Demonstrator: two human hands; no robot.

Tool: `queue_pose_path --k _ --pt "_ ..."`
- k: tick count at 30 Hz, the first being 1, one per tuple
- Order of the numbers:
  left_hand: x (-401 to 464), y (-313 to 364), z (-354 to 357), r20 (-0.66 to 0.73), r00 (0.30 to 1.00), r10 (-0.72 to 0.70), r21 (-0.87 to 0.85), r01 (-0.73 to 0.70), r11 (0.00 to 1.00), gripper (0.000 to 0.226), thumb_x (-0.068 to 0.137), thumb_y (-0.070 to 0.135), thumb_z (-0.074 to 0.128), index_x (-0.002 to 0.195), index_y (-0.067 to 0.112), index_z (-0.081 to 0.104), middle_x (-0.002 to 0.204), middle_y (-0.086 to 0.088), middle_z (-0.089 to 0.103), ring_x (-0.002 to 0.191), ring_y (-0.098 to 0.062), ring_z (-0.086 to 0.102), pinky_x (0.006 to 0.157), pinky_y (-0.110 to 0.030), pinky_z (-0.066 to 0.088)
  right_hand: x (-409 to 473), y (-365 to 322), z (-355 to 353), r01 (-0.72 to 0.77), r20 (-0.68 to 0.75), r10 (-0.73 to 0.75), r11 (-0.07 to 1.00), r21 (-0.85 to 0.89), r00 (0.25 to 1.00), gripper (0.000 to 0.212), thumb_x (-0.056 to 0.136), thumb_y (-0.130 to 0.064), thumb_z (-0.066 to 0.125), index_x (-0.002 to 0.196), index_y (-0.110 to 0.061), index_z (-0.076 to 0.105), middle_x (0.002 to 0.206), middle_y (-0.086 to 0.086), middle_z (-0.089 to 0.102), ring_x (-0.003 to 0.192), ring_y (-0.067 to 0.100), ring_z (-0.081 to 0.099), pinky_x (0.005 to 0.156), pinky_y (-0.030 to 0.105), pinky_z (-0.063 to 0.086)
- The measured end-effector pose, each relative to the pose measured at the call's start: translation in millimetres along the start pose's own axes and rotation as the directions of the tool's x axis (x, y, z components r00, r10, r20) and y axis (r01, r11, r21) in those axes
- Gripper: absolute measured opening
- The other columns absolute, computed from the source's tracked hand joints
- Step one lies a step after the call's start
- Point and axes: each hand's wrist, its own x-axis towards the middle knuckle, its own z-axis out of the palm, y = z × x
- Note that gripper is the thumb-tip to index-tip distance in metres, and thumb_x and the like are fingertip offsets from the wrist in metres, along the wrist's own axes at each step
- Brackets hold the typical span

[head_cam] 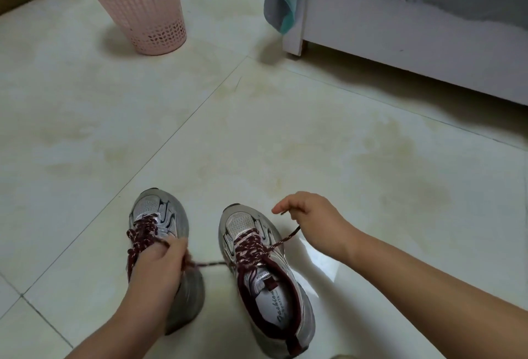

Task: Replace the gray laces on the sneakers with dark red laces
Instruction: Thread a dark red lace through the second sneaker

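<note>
Lower frame, 2 sneakers (265, 278) already carrying dark red laces (251, 244): left hand (160, 261) and right hand (311, 221) fingers pinch the ends; tightening stage, knot likely next.

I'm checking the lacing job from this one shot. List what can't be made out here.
- Left sneaker, head view: its opening and upper eyelets sit behind the left hand, which is motion-blurred.
- Left lace end: how the fingers hold it is smeared.
- Right sneaker: heel nearly at the bottom edge; its insole print is too small to read fully.
- Gray laces: none in frame.
- Right hand: palm side hidden.
</note>
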Motion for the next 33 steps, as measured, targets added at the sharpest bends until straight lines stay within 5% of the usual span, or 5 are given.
queue_pose_path --k 6,11,16,26,33 --pt "6 -11 3 -0.271 0.942 0.201 0.226 -0.141 0.964 0.033 0.080 0.007 0.063 0.109 0.002 0.050 0.103 -0.022 0.049 0.095 -0.025 0.045 0.081 -0.037 0.040 -12 20 11 0.049 0.052 -0.039 0.978 -0.200 0.998 0.022 0.090 -0.006 0.051 0.100 -0.018 0.067 0.084 -0.006 0.062 0.084 0.011 0.059 0.072 0.019 0.042" --pt "-24 -1 41 0.141 0.849 0.509 0.520 -0.500 0.692 0.029 0.084 0.034 0.053 0.055 0.033 0.047 0.074 0.013 0.046 0.073 -0.006 0.044 0.075 -0.033 0.035 -22 27 18 0.121 0.088 -0.100 0.955 -0.273 0.991 0.013 0.090 -0.016 0.054 0.094 -0.020 0.065 0.089 -0.004 0.068 0.085 0.014 0.061 0.075 0.023 0.044" --pt "-33 -1 80 0.301 0.897 0.323 0.763 -0.430 0.483 0.046 0.082 0.066 0.040 0.080 0.029 0.066 0.081 0.013 0.035 0.088 -0.007 0.031 0.079 -0.027 0.022 -26 29 19 0.189 0.082 -0.172 0.926 -0.327 0.982 0.013 0.089 -0.018 0.051 0.094 -0.019 0.064 0.092 -0.003 0.066 0.087 0.014 0.055 0.075 0.025 0.041" --pt "-20 -15 84 0.308 0.942 0.136 0.485 -0.278 0.829 0.039 0.075 0.030 0.071 0.050 0.039 0.042 0.077 0.014 0.039 0.094 -0.016 0.045 0.092 -0.034 0.038 -23 29 22 0.250 0.087 -0.235 0.898 -0.362 0.968 0.015 0.091 -0.018 0.049 0.095 -0.016 0.063 0.092 -0.002 0.062 0.084 0.013 0.048 0.070 0.023 0.031" --pt "-14 -22 85 0.328 0.926 0.190 0.445 -0.329 0.833 0.042 0.073 0.022 0.074 0.048 0.039 0.044 0.077 0.012 0.041 0.091 -0.020 0.048 0.089 -0.037 0.040 -25 24 25 0.242 0.111 -0.215 0.874 -0.423 0.970 0.021 0.092 -0.018 0.044 0.099 -0.012 0.062 0.100 0.005 0.064 0.097 0.021 0.053 0.081 0.030 0.039"
